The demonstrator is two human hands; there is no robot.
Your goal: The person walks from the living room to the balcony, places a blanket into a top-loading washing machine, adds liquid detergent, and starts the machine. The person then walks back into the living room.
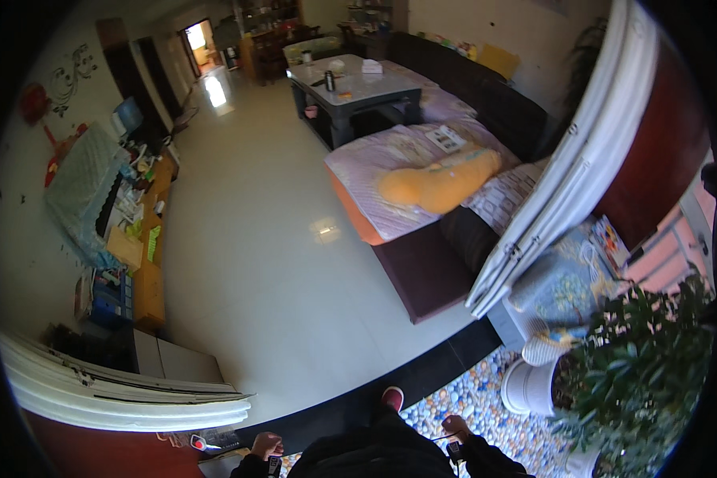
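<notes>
My left hand (267, 444) hangs low at the bottom edge, its fingers curled in and nothing seen in them. On the other side of my body, my right hand (456, 429) is curled too, above the pebble-patterned floor (486, 390). Nothing shows in its grip either. Both wrists carry a small dark device below black sleeves. One red shoe (392, 397) stands on the black threshold strip (434, 368). Neither hand touches any object; a small red-and-white item (198, 443) lies to the left of my left hand.
Folded white door panels stand left (135, 402) and right (566, 171) of the opening. A potted plant (645, 382) and cloth-covered furniture (562, 283) are at right. Beyond the pale tiled floor (255, 239) are a sofa with an orange cushion (438, 183), a table (358, 84) and a cluttered cabinet (150, 275).
</notes>
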